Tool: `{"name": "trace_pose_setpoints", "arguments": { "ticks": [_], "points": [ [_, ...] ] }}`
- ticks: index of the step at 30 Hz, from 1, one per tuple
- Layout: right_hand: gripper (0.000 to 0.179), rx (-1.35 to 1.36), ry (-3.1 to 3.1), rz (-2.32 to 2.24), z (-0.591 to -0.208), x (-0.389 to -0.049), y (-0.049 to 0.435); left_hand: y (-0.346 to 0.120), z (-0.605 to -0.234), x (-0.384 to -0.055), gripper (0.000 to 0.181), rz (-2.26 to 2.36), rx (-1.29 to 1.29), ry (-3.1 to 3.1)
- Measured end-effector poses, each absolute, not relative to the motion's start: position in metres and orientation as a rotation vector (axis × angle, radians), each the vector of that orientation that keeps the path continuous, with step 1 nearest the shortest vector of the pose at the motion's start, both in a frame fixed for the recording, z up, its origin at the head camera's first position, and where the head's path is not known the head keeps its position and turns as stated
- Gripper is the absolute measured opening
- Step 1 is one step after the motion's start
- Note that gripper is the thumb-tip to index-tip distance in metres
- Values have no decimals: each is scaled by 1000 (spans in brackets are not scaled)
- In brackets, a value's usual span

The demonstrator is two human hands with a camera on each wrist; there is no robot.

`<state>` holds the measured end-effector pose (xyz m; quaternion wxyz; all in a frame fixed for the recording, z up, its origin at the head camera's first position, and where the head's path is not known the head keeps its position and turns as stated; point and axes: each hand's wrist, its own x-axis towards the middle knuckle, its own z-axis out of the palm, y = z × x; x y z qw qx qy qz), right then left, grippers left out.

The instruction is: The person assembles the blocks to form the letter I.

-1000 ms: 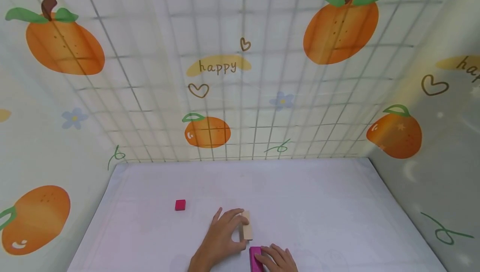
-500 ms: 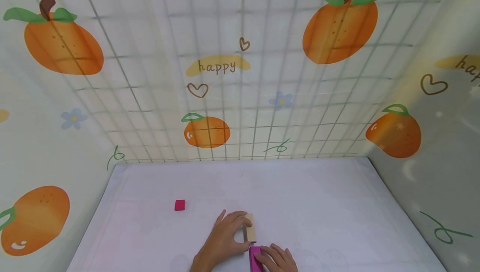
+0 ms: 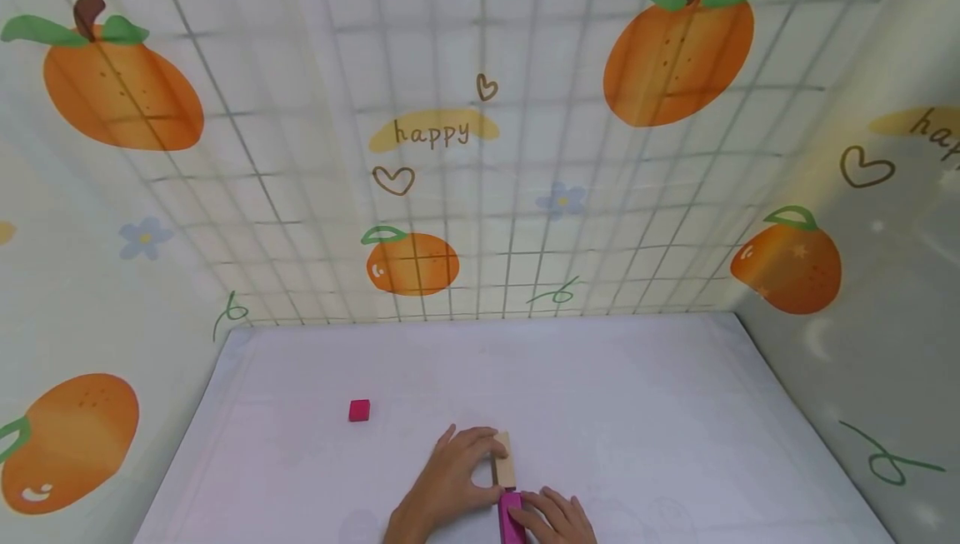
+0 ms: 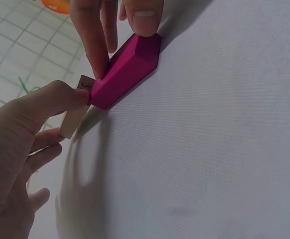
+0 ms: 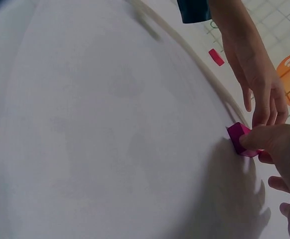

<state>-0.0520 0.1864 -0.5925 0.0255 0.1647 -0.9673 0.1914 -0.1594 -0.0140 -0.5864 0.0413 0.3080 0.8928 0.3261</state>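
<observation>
My left hand (image 3: pixel 452 476) grips a pale wooden block (image 3: pixel 505 465) between thumb and fingers. A dark mark like a 5 shows on the end of that wooden block (image 4: pixel 86 83) in the left wrist view. Right in front of it lies a long magenta block (image 3: pixel 512 521), roughly in line with it. The two ends are very close, with my left thumb at the joint; whether they touch I cannot tell. My right hand (image 3: pixel 561 519) pinches the magenta block from the right, its thumb (image 5: pixel 257 139) on the near end in the right wrist view.
On the white tabletop (image 3: pixel 660 411), a small red block (image 3: pixel 359 411) lies to the left, beyond the left hand. Curtain-like walls (image 3: pixel 480 194) with printed oranges stand behind and at both sides.
My left hand has slid the wooden block right and toward me, closing the gap to the magenta block. The right hand and magenta block have stayed in place.
</observation>
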Motion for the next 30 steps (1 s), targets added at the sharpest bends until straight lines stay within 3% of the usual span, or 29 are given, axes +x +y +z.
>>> {"name": "trace_pose_setpoints", "arguments": {
  "ticks": [8,30],
  "points": [
    [66,526,-2892,554,-597,-52,187,-13,-586,-159,32,998,955,2710],
    [76,500,-3030,611,-585,-50,184,-15,-592,-159,32,958,988,2692]
  ]
}}
